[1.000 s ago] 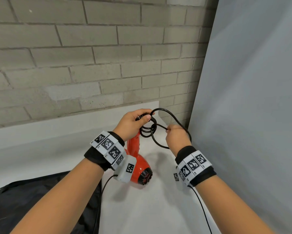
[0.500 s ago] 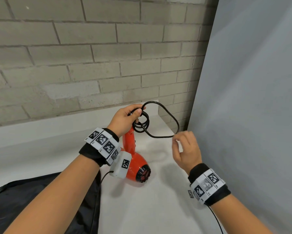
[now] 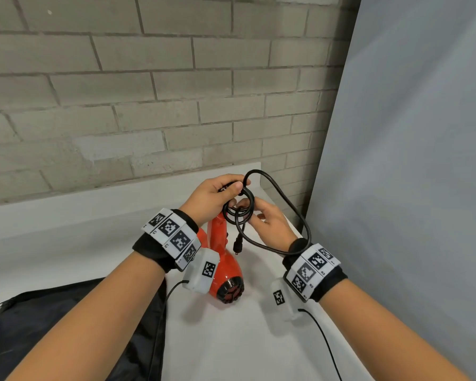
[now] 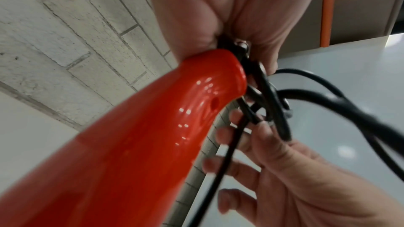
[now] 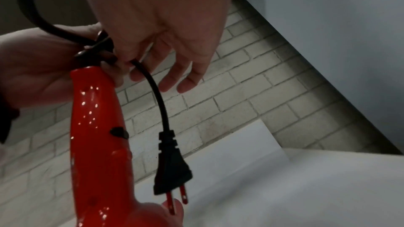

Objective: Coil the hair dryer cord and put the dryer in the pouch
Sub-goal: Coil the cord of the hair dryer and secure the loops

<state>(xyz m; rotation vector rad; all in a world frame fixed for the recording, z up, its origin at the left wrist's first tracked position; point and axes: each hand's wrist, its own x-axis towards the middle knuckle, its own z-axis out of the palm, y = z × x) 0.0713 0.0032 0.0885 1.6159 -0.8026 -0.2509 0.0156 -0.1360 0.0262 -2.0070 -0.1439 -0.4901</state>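
A red hair dryer (image 3: 228,270) stands nose-down on the white table (image 3: 231,339). My left hand (image 3: 215,196) grips the top of its handle (image 4: 131,153) together with a small coil of the black cord (image 3: 309,232). One large loose loop swings out to the right and round my right wrist. My right hand (image 3: 264,221) is right beside the coil; its thumb and forefinger pinch the cord's last stretch (image 5: 153,84), and its other fingers are spread. The plug (image 3: 236,247) hangs free below, beside the handle (image 5: 96,127). The black pouch (image 3: 66,325) lies flat at the lower left.
A grey brick wall (image 3: 149,105) runs along the table's back edge. A grey panel (image 3: 410,188) stands close on the right. Thin black wrist-camera cables (image 3: 325,342) trail over the table near me.
My right hand has come back up and left from the open position to the coil, bringing the cord's end with it. The plug now dangles beside the handle. The left hand has kept its grip.
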